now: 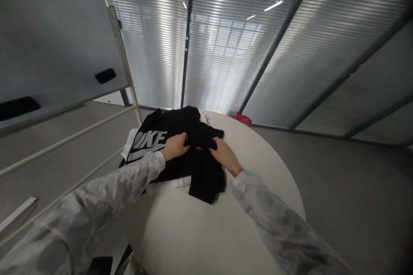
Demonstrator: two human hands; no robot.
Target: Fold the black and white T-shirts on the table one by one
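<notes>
A black garment (pixel 207 176) with small pink lettering is pinched between both my hands over the round white table (pixel 258 167). My left hand (pixel 176 145) is closed on its left side, and my right hand (pixel 226 154) grips its right side. Below the hands, its lower part reaches toward the near side of the table. To the left lies a larger black piece of clothing (pixel 174 120) with big white NIKE letters, partly covered by my left hand and sleeve. Some white cloth (pixel 129 142) shows from under it.
A whiteboard (pixel 58 30) on a white tube frame (pixel 135 103) stands close at the left. Behind the table is a glass wall with blinds (pixel 222 47). A pink mesh item (pixel 242 119) shows at the table's far edge. Grey floor (pixel 348 180) lies to the right.
</notes>
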